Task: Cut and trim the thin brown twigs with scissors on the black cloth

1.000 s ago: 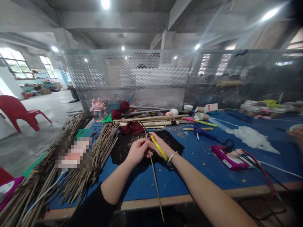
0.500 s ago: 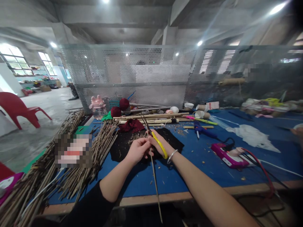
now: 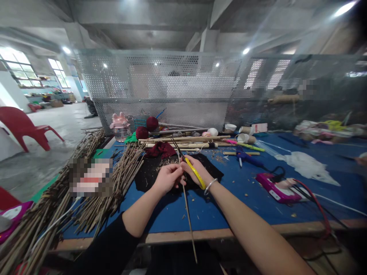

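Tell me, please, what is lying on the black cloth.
Small tan scraps lie on the black cloth; the hands cover its middle, so anything there cannot be seen.

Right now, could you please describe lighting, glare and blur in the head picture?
Head view: the leftmost window is blown out; a pale streak slants across the upper right, whose corner falls dark; the held stick looks fairly sharp.

The camera sat on a person's head and looked forward and down over the blue table (image 3: 235, 179). The left hand (image 3: 169, 177) and right hand (image 3: 200, 167) were close, just below the middle of the view. Farther off, it saw the metal screen (image 3: 160, 84) and, up top, the ceiling (image 3: 149, 26).
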The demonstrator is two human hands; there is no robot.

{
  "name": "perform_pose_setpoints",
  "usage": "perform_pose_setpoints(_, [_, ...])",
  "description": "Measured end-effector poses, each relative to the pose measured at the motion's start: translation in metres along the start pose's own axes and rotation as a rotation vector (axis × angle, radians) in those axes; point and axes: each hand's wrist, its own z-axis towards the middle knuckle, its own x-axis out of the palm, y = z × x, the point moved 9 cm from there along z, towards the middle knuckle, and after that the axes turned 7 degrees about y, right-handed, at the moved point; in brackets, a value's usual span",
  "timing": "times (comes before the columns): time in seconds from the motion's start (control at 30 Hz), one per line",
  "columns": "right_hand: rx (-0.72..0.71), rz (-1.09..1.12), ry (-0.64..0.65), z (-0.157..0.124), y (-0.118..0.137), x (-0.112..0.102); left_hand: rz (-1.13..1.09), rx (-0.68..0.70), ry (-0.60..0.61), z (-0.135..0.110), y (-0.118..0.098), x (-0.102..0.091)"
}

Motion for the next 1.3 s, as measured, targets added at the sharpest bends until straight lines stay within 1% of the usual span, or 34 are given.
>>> perform_pose_setpoints(0.3, [0.027,-0.065,-0.038,-0.001,-0.001,-0.001,-0.003,0.007,-0.016,0.001,0.0,-0.003])
perform_pose_setpoints(0.47, [0.044,-0.064,-0.009,0.0,-0.004,0.001,-0.013,0.013,-0.02,0.0,-0.001,-0.002])
perform_pose_setpoints(0.57, [0.001,-0.073,0.012,0.0,-0.003,0.001,-0.017,0.018,-0.015,-0.001,-0.003,-0.001])
perform_pose_setpoints(0.67, [-0.041,-0.047,0.073,0.0,-0.001,0.006,-0.006,0.015,-0.003,-0.001,-0.003,0.0])
perform_pose_setpoints(0.8, [-0.045,0.058,0.174,-0.002,0.003,0.015,0.003,0.017,-0.011,-0.001,-0.004,-0.001])
perform_pose_setpoints(1.0, [-0.053,0.082,0.135,-0.002,0.007,0.015,0.009,0.017,0.009,-0.001,-0.005,0.001])
perform_pose_setpoints(1.17, [-0.049,0.098,0.114,-0.001,0.0,0.017,0.011,0.031,-0.005,0.0,-0.005,-0.001])
perform_pose_setpoints(1.3, [-0.023,0.062,0.097,-0.001,-0.004,0.017,0.004,0.041,-0.031,-0.001,-0.007,-0.003])
